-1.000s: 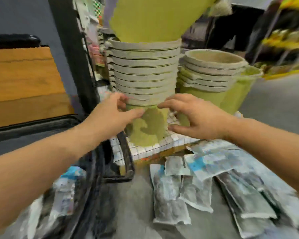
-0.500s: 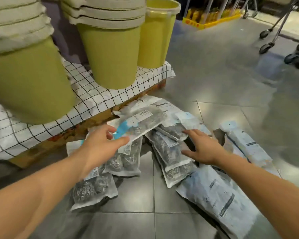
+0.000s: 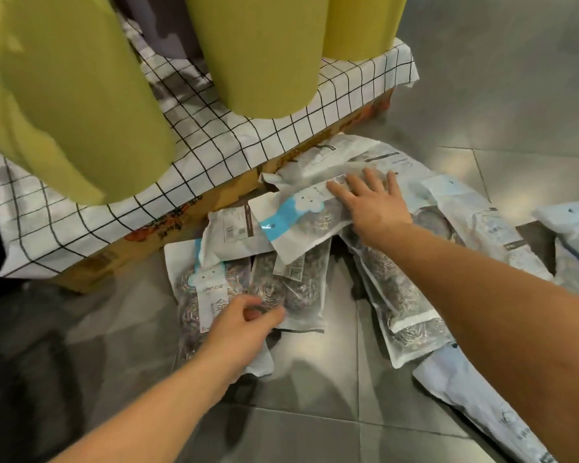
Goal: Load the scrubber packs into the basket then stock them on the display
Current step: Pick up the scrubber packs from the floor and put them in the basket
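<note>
Several clear scrubber packs with steel-wool balls lie scattered on the grey tiled floor. My left hand [image 3: 248, 324] curls its fingers over the lower edge of a near pack [image 3: 291, 289], and whether it grips it is unclear. My right hand [image 3: 371, 198] lies flat with spread fingers on top of a pack with a blue stripe [image 3: 291, 222], which rests across other packs. More packs stretch off to the right [image 3: 411, 315] and lower right [image 3: 475, 402]. No basket is in view.
Three tall green buckets [image 3: 64, 95] stand on a low platform draped with a white black-grid cloth [image 3: 214, 135] over cardboard boxes [image 3: 141, 238], just behind the packs. Bare floor tiles [image 3: 515, 78] lie to the right and near me.
The view dropped from the stacked buckets to the floor. My left hand moved from the blue-striped pack down to a nearer pack, and my right hand moved up-left onto the blue-striped pack.
</note>
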Tool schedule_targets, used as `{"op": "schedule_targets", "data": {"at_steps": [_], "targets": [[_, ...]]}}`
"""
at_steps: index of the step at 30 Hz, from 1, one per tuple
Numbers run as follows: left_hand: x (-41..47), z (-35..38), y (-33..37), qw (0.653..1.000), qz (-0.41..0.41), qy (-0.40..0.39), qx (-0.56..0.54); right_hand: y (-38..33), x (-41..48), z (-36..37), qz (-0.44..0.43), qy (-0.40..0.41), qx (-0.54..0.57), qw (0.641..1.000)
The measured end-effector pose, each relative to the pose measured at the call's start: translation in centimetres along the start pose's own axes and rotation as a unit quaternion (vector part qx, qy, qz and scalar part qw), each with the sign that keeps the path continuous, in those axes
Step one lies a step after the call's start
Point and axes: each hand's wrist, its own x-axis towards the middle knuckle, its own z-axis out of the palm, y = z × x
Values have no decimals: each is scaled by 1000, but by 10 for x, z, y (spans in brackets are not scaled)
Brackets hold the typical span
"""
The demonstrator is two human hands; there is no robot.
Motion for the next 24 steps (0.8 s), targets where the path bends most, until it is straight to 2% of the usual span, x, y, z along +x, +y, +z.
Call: {"op": "schedule_targets", "data": {"at_steps": [6, 9, 11, 12, 14, 16, 17, 19, 21, 22, 24], "targets": [[2, 17, 5, 983, 1, -61, -174, -18, -18, -5, -6, 131, -12, 991], [-6, 20, 23, 953, 26, -92, -289, -49, -54, -17, -21, 214, 3, 977], [-12, 17, 31, 921, 52, -101, -372, -74, -77, -26, -42, 232, 33, 971], [-14, 13, 33, 906, 53, -98, -408, -87, -87, -30, -59, 204, 50, 976], [-16, 1, 32, 881, 27, -72, -466, -108, -101, -34, -101, 76, 90, 988], [-16, -14, 24, 876, 7, -21, -483, -119, -107, -32, -166, -38, 153, 973], [-14, -23, 18, 881, 2, 16, -473, -121, -107, -32, -207, -68, 187, 958], [-10, -39, 3, 894, -7, 95, -439, -122, -102, -27, -280, -101, 265, 917], [-5, -56, -11, 891, -26, 142, -430, -119, -92, -22, -309, -109, 324, 888], [-4, -64, -19, 888, -35, 156, -431, -116, -84, -19, -300, -89, 328, 891], [-4, -79, -32, 885, -48, 172, -431, -107, -59, -12, -241, -17, 278, 930]]}}
